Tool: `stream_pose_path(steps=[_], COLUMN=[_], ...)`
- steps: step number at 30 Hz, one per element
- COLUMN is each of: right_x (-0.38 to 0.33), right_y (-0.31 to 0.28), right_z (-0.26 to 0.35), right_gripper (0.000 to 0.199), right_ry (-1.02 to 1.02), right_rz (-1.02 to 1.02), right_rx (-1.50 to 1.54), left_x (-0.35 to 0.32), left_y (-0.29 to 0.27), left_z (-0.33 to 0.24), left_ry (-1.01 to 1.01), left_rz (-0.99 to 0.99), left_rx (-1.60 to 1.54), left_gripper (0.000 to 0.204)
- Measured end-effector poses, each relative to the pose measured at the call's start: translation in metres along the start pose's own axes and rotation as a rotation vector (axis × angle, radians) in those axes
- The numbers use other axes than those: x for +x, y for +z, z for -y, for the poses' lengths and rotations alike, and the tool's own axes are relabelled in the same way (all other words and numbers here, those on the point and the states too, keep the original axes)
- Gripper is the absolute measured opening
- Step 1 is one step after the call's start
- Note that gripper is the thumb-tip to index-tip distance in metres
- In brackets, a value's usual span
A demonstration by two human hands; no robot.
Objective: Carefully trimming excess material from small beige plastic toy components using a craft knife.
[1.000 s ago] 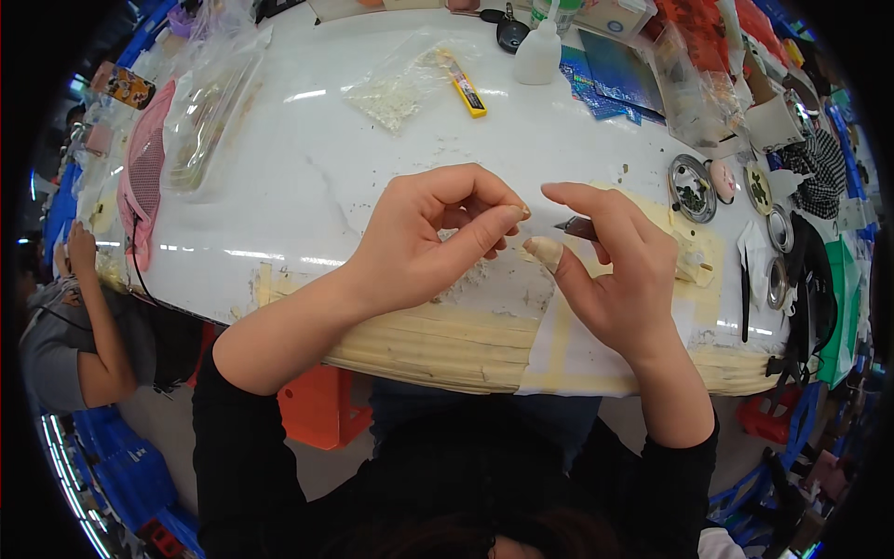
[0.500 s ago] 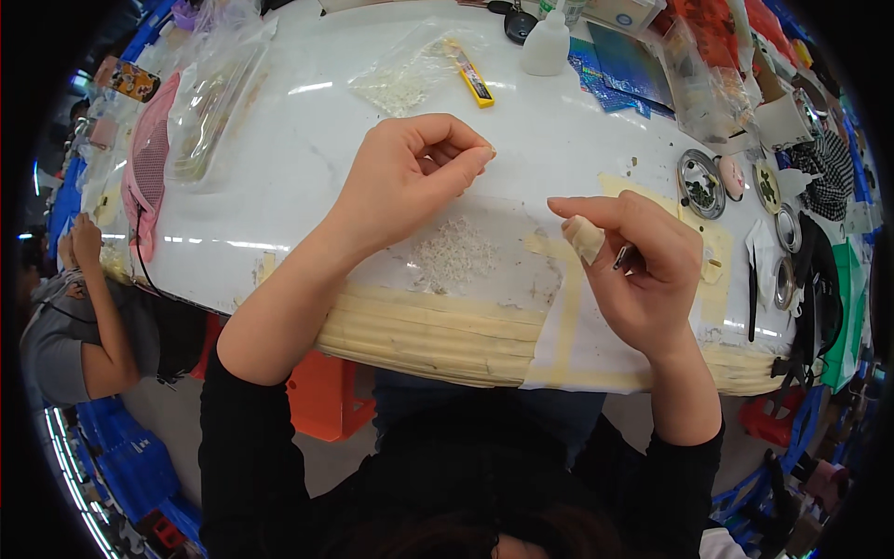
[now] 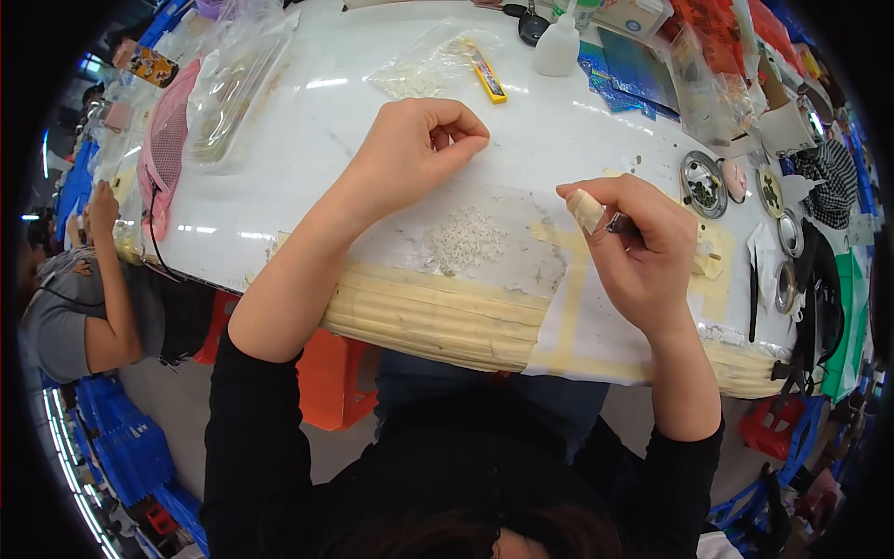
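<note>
Over the white table, my left hand is closed in a pinch, thumb against index finger. Whatever may be between those fingertips is too small to make out. Below and right of it, small whitish clear bits lie in a loose pile on a clear sheet. My right hand is curled at the right of the pile, its thumb wrapped in beige tape. A small dark metal tool pokes out between its thumb and fingers; its kind is mostly hidden by the hand.
Beige tape strips cover the table's near edge. Farther back lie a clear bag, a yellow box and a white squeeze bottle. Round metal dishes stand at right. A pink mesh pouch and another person are at left.
The view has shifted slightly, so the table things sit a little to the right. My left hand has moved a bit away from the pile. My right hand keeps its grip on the metal tool.
</note>
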State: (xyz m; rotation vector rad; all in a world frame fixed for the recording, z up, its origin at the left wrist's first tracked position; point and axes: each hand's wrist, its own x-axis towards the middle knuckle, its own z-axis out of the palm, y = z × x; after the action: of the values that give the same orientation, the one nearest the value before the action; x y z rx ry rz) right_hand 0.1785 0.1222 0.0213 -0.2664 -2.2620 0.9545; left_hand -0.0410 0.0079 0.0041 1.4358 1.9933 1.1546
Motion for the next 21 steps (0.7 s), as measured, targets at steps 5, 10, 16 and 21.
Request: stream_pose_path(steps=[5, 10, 16, 21], right_x=[0.001, 0.012, 0.031, 0.039], right_y=[0.005, 0.007, 0.005, 0.006], right_z=[-0.004, 0.006, 0.02, 0.02], right_gripper=[0.016, 0.014, 0.014, 0.012], right_ry=[0.063, 0.188, 0.105, 0.087], right_rz=[0.023, 0.084, 0.09, 0.053], right_rx=[0.039, 0.099, 0.053, 0.058], left_x=[-0.003, 0.005, 0.013, 0.022], left_y=[-0.004, 0.0, 0.003, 0.002], left_z=[-0.014, -0.024, -0.023, -0.016], left_ry=[-0.031, 0.051, 0.078, 0.081], left_rz=[0.328, 0.406, 0.407, 0.323], left_rx=[0.053, 0.195, 0.343, -0.094], left_gripper=[0.012, 0.013, 0.015, 0.017])
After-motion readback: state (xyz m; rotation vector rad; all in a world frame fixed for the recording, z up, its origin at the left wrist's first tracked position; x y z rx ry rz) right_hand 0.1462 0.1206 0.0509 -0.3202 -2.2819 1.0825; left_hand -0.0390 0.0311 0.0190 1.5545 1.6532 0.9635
